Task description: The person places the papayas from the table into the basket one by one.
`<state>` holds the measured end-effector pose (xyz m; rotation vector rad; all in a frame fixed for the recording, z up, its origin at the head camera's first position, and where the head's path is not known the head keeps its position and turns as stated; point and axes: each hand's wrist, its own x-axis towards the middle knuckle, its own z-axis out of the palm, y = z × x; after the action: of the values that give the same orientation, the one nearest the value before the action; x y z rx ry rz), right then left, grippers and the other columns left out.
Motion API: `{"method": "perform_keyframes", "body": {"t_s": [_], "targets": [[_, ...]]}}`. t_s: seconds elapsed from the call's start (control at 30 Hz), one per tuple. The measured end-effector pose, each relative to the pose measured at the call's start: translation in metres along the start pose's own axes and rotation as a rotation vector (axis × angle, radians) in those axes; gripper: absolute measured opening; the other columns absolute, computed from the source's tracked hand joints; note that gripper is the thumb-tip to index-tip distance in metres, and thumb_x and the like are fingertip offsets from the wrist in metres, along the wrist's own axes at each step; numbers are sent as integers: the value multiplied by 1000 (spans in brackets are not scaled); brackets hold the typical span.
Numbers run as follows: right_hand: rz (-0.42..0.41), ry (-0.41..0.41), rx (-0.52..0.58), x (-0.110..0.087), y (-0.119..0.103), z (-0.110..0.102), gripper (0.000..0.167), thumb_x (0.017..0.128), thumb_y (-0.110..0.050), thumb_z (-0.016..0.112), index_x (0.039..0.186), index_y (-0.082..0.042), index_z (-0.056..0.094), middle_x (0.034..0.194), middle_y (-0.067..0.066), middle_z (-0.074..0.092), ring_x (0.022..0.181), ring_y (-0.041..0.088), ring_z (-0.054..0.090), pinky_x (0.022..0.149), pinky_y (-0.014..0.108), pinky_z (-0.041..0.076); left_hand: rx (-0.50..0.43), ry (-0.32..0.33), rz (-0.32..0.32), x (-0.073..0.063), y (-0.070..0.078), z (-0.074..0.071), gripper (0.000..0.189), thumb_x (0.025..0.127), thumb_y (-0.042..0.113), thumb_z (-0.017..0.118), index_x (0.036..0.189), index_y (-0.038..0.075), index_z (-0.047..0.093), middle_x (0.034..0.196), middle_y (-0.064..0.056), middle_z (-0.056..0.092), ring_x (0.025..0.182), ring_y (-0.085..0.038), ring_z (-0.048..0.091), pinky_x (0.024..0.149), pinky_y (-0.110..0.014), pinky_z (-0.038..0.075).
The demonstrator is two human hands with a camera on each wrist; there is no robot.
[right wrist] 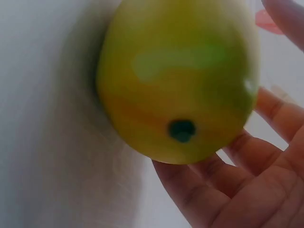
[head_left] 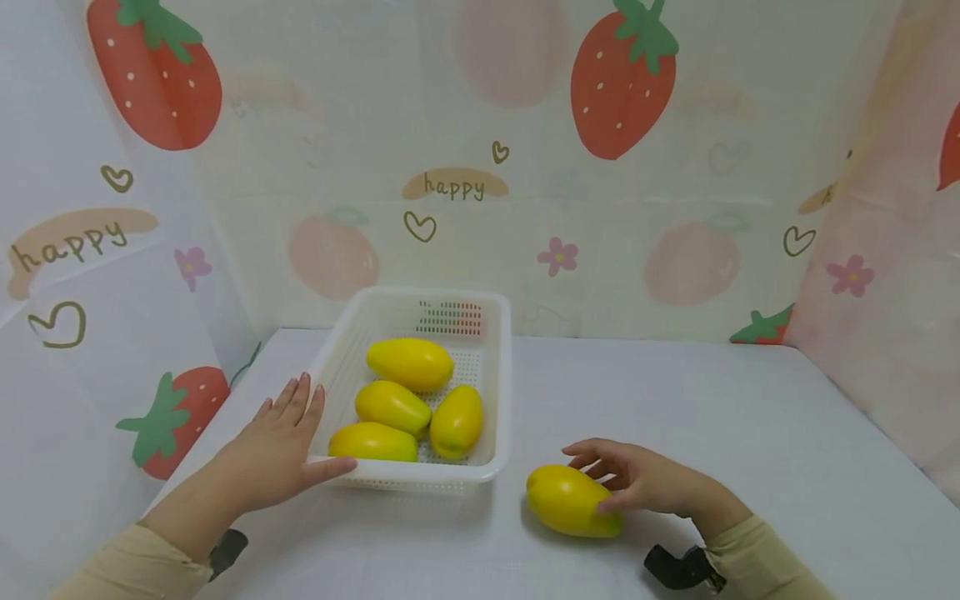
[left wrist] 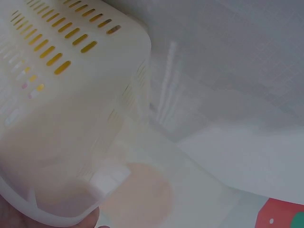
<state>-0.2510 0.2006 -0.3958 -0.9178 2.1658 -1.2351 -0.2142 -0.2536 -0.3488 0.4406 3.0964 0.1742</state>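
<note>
A white plastic basket point(head_left: 501, 392) holds several yellow mangoes point(head_left: 410, 364). My left hand point(head_left: 273, 454) is at its near left corner, fingers extended along the left side and thumb lying on the front rim. In the left wrist view, fingertips point(left wrist: 88, 219) show by the basket rim point(left wrist: 57, 219). On the table right of the basket lies another yellow mango point(head_left: 566, 500), greenish at one end. My right hand point(head_left: 648, 479) is around that end, fingers loosely bent on the far side. In the right wrist view, fingers reach behind the mango point(right wrist: 175, 85), while the thumb stands apart from it.
The white table point(head_left: 675, 400) extends right of the basket and in front of it. Fruit-printed cloth walls point(head_left: 637, 192) enclose the back and both sides. Dark devices point(head_left: 678, 568) sit under both wrists.
</note>
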Motion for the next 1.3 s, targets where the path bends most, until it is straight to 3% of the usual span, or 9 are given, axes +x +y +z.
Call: {"method": "perform_keyframes", "body": {"t_s": [0.33, 0.57, 0.7, 0.97, 1.3], "targets": [[60, -30, -38, 2, 8, 8, 70, 75, -20, 74, 137, -23, 40, 129, 0, 49, 108, 24, 50, 89, 26, 43, 10, 0, -4, -1, 2, -2, 115, 72, 81, 35, 141, -9, 17, 147, -31, 6, 134, -46, 7, 103, -63, 10], [59, -44, -43, 4, 10, 11, 69, 76, -22, 74, 135, -29, 40, 130, -5, 49, 111, 20, 47, 97, 21, 34, 4, -3, -4, 0, 0, 0, 115, 72, 81, 35, 141, -9, 17, 147, -31, 6, 135, -46, 6, 103, -63, 9], [61, -37, -57, 3, 11, 11, 68, 76, -24, 74, 135, -29, 40, 131, -8, 48, 113, 18, 46, 99, 23, 31, 2, -5, -8, 0, 0, 0, 115, 72, 81, 35, 142, -8, 17, 148, -30, 6, 135, -45, 6, 103, -63, 9], [78, -16, -78, 5, 14, 12, 67, 76, -26, 74, 134, -30, 42, 130, -10, 49, 113, 20, 45, 100, 48, 28, -4, -3, -5, -2, 2, -3, 115, 72, 81, 35, 141, -9, 17, 147, -31, 6, 135, -46, 6, 103, -63, 9], [69, 13, -93, 5, 16, 11, 67, 76, -27, 74, 134, -22, 42, 127, -10, 52, 111, 19, 48, 100, 43, 31, 1, 1, 2, -2, 2, -2, 116, 71, 82, 32, 142, -8, 17, 147, -30, 6, 135, -45, 6, 103, -63, 9]]}}
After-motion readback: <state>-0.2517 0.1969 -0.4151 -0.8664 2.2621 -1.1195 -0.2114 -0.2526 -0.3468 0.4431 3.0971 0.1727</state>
